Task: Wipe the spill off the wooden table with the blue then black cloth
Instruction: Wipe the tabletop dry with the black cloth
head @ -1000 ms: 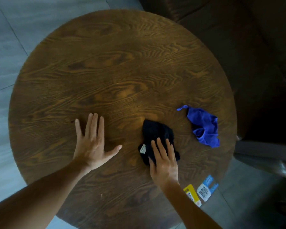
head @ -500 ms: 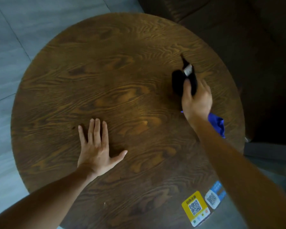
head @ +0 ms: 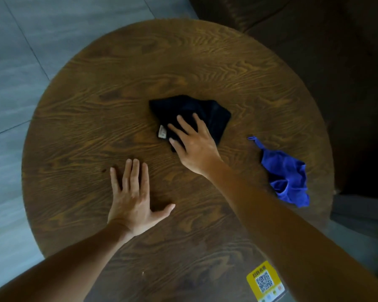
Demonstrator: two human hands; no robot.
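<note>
A round wooden table (head: 96,118) fills the view. The black cloth (head: 214,115), with a small white label, lies crumpled near the table's middle. My right hand (head: 194,144) presses down on its near side, fingers spread over the fabric. My left hand (head: 133,192) rests flat on the wood at the near left, fingers apart, holding nothing. The blue cloth (head: 286,173) lies bunched near the right edge, apart from both hands. No spill shows on the wood.
A yellow QR sticker (head: 264,280) sits at the table's near right edge. Dark brown furniture (head: 314,40) stands close behind and right of the table. Grey tiled floor (head: 20,51) lies to the left.
My right hand has swept the black cloth from the far right of the table back toward the middle, uncovering the blue cloth. My left hand has stayed flat in place.
</note>
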